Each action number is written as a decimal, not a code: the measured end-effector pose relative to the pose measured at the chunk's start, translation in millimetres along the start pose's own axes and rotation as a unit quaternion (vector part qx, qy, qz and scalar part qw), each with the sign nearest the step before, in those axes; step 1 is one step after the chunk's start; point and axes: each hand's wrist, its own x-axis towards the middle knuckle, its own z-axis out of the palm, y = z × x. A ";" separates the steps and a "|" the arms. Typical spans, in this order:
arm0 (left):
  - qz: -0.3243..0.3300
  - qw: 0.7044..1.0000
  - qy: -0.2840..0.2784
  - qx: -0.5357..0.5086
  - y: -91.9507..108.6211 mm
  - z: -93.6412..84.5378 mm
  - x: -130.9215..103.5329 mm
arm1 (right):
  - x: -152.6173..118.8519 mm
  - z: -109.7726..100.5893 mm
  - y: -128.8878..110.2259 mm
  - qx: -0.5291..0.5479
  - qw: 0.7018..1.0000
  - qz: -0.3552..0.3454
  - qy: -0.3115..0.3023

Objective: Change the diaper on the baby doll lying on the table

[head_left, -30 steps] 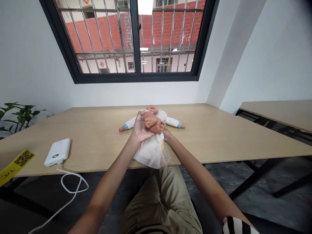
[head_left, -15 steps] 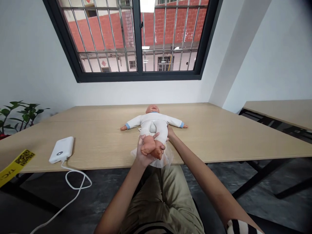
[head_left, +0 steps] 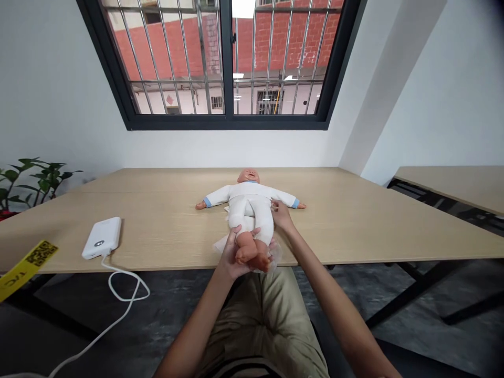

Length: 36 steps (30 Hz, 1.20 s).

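A baby doll point(head_left: 250, 207) in a white outfit with blue cuffs lies on its back on the table, head toward the window and arms spread. My left hand point(head_left: 233, 257) is closed around the doll's lower legs from below, near the bare feet. At the doll's hip on the right side, my right hand point(head_left: 281, 214) has its fingers curled in against the body. What those fingertips hold, if anything, is hidden. Thin translucent plastic point(head_left: 277, 256) shows under the legs at the table's front edge.
On the wooden table point(head_left: 157, 210), a white power bank point(head_left: 103, 237) stands to the left, its white cable point(head_left: 132, 299) hanging off the front edge. A yellow tag point(head_left: 27, 269) juts in at far left, below a leafy plant point(head_left: 43, 181). Another table point(head_left: 452, 178) is at right.
My right hand has moved up and outward from beside the doll's thigh to its hip. The doll's legs are lower and my left hand has come down with them.
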 end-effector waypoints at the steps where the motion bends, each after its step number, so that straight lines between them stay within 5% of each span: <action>1: -0.003 1.000 0.005 -0.002 1.0 0.3 0.4 | -11.0 -2.8 0.3 0.009 1.000 -0.004 0.016; 9: 0.022 0.995 0.084 0.040 5.6 10.5 -7.9 | -98.4 -17.4 -26.2 0.144 0.979 0.078 -0.124; 14: 0.088 0.974 0.155 0.139 24.7 6.3 -28.3 | -86.0 -35.4 -25.4 0.131 0.984 0.087 -0.086; 19: 0.236 0.902 0.175 0.317 57.3 -7.7 -47.0 | -69.3 -61.1 -15.9 0.069 0.990 0.071 -0.098; 26: 0.231 0.883 0.145 0.381 66.0 -17.7 -46.7 | -58.4 -78.7 -18.7 -0.130 0.985 -0.032 -0.107; 30: 0.211 0.874 0.147 0.411 61.6 -20.5 -44.0 | -74.3 -69.8 -26.3 -0.332 0.923 -0.183 -0.059; 36: 0.196 0.880 0.164 0.401 55.5 -12.7 -40.5 | -128.3 -32.7 -25.4 -0.385 0.819 -0.291 -0.311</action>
